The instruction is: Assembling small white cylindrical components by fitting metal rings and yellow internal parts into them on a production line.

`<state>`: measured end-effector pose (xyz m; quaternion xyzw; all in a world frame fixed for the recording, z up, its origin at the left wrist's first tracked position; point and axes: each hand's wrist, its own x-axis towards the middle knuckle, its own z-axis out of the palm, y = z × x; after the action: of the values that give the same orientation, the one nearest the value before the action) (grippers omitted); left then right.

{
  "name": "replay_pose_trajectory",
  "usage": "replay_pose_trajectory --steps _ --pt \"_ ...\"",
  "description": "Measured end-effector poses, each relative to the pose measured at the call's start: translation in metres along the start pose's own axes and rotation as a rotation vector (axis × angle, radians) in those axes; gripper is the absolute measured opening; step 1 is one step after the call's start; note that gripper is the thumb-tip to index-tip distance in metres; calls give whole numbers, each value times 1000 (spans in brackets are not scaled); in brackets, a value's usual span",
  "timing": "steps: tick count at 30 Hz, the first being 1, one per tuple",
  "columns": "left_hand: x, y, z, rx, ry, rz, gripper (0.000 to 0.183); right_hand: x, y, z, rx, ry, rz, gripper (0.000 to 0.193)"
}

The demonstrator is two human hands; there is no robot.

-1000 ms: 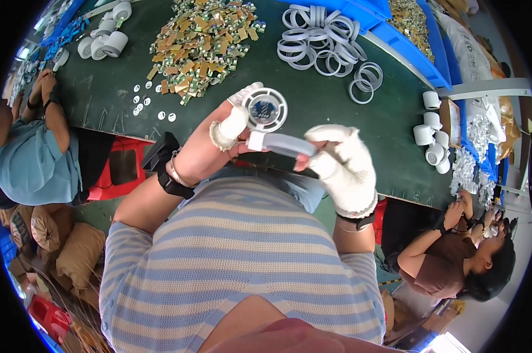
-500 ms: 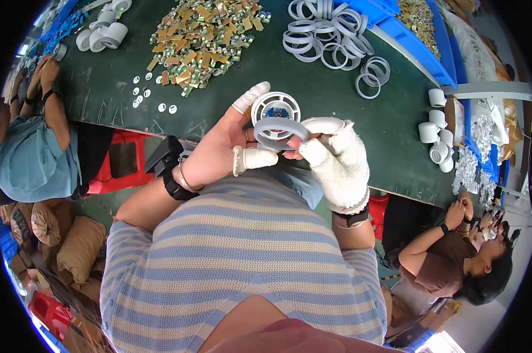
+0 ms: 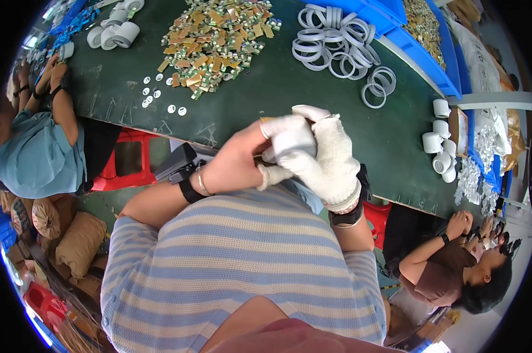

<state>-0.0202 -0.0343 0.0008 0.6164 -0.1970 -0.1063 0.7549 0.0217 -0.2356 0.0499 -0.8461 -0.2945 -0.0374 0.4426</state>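
Left hand point(image 3: 238, 162), white-tipped: curled round blurred white part point(image 3: 293, 141) | right hand point(image 3: 333, 156), knit-gloved: wrapped on same part, opposite side | part: between both hands, above near edge of green surface point(image 3: 260, 94) | beyond: heaped small circuit boards point(image 3: 219, 47); grey rings point(image 3: 333, 17) to their right, piled near blue bin point(image 3: 422, 62).

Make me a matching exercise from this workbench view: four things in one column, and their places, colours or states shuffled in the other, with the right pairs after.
Column one:
1. Circuit boards
2. Grey rings
3. Blurred white part
4. Plastic stool at left

Column two:
A. Held between left hand and right hand
B. Red
C. Tan and green, heaped
D. Piled beside a blue bin

Pairs: 1-C, 2-D, 3-A, 4-B
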Motion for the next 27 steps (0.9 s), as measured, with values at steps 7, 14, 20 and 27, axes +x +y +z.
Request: replay_pose_trajectory --steps 7,14,20,27 --pt "1 13 -5 307 -38 21 67 -1 -5 12 -151 60 -113 48" --pt "13 20 -41 799 148 110 64 7 24 -18 117 -13 406 43" --pt "60 9 -118 1578 346 -63 20 23 78 -40 -399 84 151 31" --pt "51 20 -98 894 371 -275 16 -19 29 -27 -464 174 -126 21"
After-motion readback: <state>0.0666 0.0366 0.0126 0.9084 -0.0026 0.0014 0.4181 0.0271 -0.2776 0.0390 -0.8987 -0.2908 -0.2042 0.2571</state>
